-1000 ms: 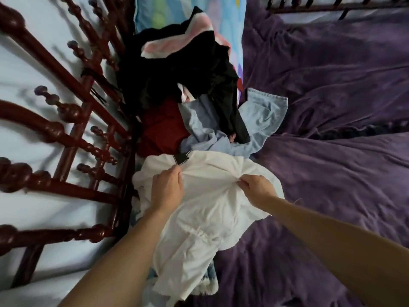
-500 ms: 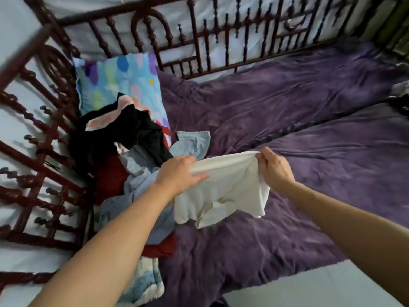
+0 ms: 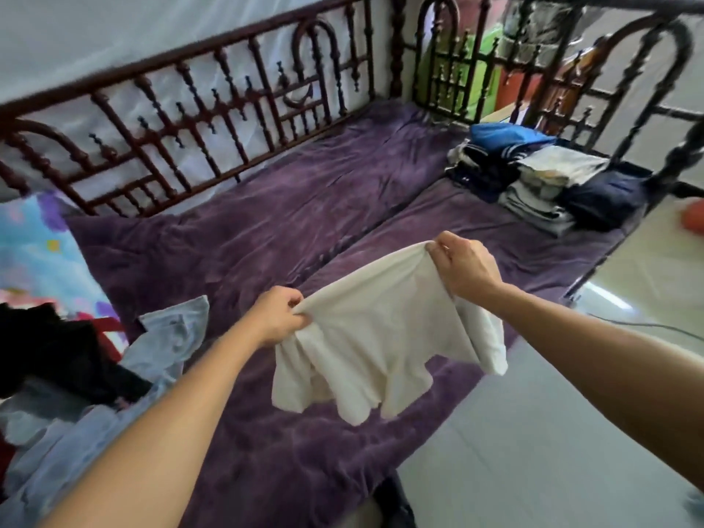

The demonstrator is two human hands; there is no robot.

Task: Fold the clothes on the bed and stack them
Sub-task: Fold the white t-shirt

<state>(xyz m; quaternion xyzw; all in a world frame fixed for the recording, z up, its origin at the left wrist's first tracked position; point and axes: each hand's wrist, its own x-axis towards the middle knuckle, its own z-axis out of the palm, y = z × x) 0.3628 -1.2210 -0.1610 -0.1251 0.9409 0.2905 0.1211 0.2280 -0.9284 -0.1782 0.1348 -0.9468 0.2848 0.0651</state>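
A white garment [image 3: 381,348] hangs in the air above the purple bedspread [image 3: 304,222], stretched between both hands. My left hand [image 3: 280,318] pinches its upper left edge, and my right hand [image 3: 464,266] pinches its upper right edge, held higher and farther away. The cloth's lower part dangles in loose folds. A pile of unfolded clothes [image 3: 76,375], black, light blue and red, lies at the left. A stack of folded clothes [image 3: 544,181] sits at the far right end of the bed.
A dark wooden rail [image 3: 213,112] with turned spindles runs along the back of the bed and around its far end. A colourful pillow [image 3: 42,253] lies at the left. Pale tiled floor [image 3: 571,432] lies to the right of the bed.
Both hands lifted the white garment off the pile and carried it to the right over the open bedspread. The view swung right, bringing the folded stack into sight.
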